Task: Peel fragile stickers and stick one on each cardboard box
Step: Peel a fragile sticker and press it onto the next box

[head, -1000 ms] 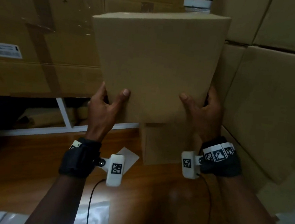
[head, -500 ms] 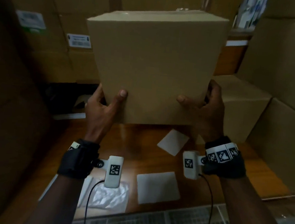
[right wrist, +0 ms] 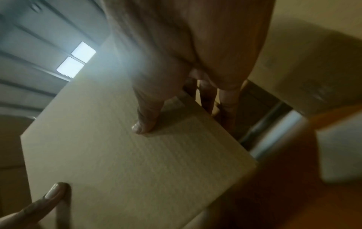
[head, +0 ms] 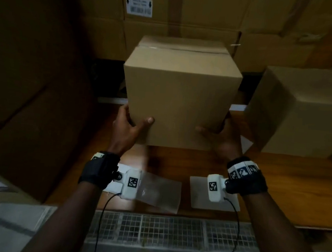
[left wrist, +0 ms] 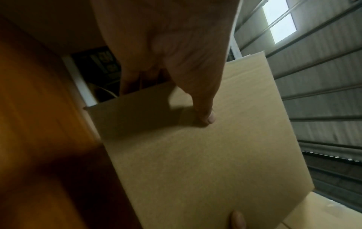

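A plain brown cardboard box (head: 179, 99), taped along its top, stands upright in the middle of the wooden table (head: 296, 187). No sticker shows on its near face. My left hand (head: 129, 126) grips its lower left corner, thumb on the front face (left wrist: 205, 155) and fingers round the side. My right hand (head: 220, 136) grips the lower right corner the same way, thumb flat on the cardboard (right wrist: 127, 155). The box's bottom edge is at the tabletop; whether it rests there I cannot tell. A white sticker sheet (head: 197, 191) lies under my right wrist.
A clear plastic sheet (head: 159, 191) lies on the table under my left wrist. A second cardboard box (head: 303, 109) stands close on the right. Large cartons (head: 33, 94) wall in the left, and labelled cartons (head: 139, 6) stack up behind. A metal grate (head: 171, 233) runs along the table's near edge.
Both hands have brought the box down from chest height to the tabletop, still gripping its lower corners. The head view has tilted downward, so the box's taped top shows now.
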A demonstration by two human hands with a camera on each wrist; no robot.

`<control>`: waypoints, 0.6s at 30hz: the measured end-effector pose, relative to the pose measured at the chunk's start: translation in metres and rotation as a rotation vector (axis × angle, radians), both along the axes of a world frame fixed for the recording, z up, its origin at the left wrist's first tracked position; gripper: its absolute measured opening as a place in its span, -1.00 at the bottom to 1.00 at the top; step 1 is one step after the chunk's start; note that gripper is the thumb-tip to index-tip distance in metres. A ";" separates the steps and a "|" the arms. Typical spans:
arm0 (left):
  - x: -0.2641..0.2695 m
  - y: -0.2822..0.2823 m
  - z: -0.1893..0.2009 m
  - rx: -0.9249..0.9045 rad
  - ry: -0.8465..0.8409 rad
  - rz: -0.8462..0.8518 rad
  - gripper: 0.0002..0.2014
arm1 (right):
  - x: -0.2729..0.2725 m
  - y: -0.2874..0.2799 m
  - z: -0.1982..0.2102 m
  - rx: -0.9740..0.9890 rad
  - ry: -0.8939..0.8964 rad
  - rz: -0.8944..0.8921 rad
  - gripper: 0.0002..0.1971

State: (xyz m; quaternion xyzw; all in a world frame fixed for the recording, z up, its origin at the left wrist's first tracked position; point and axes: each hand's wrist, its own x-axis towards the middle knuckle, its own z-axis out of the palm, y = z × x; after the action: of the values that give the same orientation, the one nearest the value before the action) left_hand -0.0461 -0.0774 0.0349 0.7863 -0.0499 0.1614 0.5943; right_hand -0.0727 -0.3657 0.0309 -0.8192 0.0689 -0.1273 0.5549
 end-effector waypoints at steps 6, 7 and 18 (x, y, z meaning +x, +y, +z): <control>0.014 0.018 -0.052 0.063 0.173 0.007 -0.25 | 0.016 0.017 -0.052 -0.062 0.151 0.013 -0.18; 0.015 0.021 -0.060 0.056 0.194 0.006 -0.25 | 0.017 0.021 -0.056 -0.062 0.167 0.005 -0.21; 0.015 0.045 -0.090 0.056 0.294 -0.106 -0.25 | 0.008 0.049 -0.070 -0.100 0.261 -0.120 -0.10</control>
State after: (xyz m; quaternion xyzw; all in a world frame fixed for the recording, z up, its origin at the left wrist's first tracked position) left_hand -0.0309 -0.0324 -0.0552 0.8138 -0.0082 0.0118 0.5809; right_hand -0.0645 -0.3166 -0.0394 -0.8497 0.1829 -0.0557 0.4913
